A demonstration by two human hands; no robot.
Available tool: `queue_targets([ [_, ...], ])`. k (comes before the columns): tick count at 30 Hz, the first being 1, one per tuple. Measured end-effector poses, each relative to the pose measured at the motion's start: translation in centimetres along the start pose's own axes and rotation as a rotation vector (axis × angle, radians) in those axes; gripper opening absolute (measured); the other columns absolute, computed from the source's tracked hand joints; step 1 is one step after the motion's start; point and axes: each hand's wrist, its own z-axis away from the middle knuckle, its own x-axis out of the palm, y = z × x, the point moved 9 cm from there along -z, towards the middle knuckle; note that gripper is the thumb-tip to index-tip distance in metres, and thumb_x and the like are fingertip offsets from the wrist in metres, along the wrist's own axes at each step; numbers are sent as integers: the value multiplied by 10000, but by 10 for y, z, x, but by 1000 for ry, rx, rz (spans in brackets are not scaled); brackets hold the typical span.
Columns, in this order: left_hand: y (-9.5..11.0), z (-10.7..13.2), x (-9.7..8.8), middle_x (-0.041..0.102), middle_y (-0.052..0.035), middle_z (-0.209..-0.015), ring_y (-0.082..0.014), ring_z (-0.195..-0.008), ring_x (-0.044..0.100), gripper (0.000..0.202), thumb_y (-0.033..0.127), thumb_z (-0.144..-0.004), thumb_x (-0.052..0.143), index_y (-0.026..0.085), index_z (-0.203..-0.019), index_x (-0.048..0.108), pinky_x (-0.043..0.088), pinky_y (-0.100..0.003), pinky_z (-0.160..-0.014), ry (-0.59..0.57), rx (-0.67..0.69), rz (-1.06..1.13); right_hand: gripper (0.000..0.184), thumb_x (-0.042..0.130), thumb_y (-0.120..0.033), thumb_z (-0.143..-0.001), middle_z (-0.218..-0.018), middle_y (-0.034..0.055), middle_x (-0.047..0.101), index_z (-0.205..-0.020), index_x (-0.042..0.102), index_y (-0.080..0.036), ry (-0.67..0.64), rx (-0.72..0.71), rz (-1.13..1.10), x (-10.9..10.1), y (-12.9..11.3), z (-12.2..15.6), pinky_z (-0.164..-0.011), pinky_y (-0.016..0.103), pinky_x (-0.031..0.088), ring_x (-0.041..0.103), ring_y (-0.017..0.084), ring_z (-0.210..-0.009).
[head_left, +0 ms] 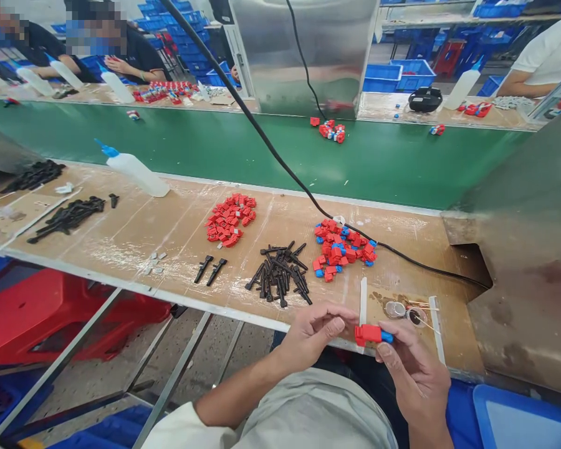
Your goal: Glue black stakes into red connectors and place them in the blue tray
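My right hand (414, 368) pinches a small red part with a blue tip (371, 335) at the front edge of the bench. My left hand (315, 330) is just left of it, fingers curled and thumb pressed toward the red part's end; whether it holds anything small is hidden. Behind the hands lie a pile of black pins (280, 274), a pile of red-and-blue parts (342, 249) and a pile of plain red parts (229, 218).
A white squeeze bottle (135, 171) lies at the left, with more black parts (68, 215) near it. A black cable (280, 162) crosses the bench. A green conveyor belt (215, 143) runs behind. Other people sit at the far side. Small clear dishes (404, 310) stand at the right.
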Motion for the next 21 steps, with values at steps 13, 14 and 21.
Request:
queue_targets([
  [13, -5, -3, 14, 745, -106, -948, -198, -846, 683, 476, 524, -791, 795, 119, -1038, 751, 548, -291, -788, -86, -126, -111, 211, 695, -392, -939, -806, 37, 628, -1043, 749, -216, -61, 93, -23, 20, 8, 2, -506, 234, 504, 540, 128, -582],
  [14, -7, -4, 14, 748, -102, -924, -192, -819, 681, 481, 531, -779, 803, 115, -1015, 754, 542, -286, -772, -104, -158, -118, 209, 701, -393, -935, -806, 35, 630, -1037, 750, -217, -55, 101, -13, 20, 8, 2, -511, 234, 504, 543, 128, -586],
  [21, -41, 4, 36, 771, -118, -829, -211, -707, 739, 497, 525, -720, 849, 124, -946, 662, 529, -245, -597, -300, -483, 515, 308, 717, -459, -914, -693, 18, 615, -1079, 730, -200, -9, 200, -192, 8, 23, -3, -446, 220, 456, 550, 135, -542],
])
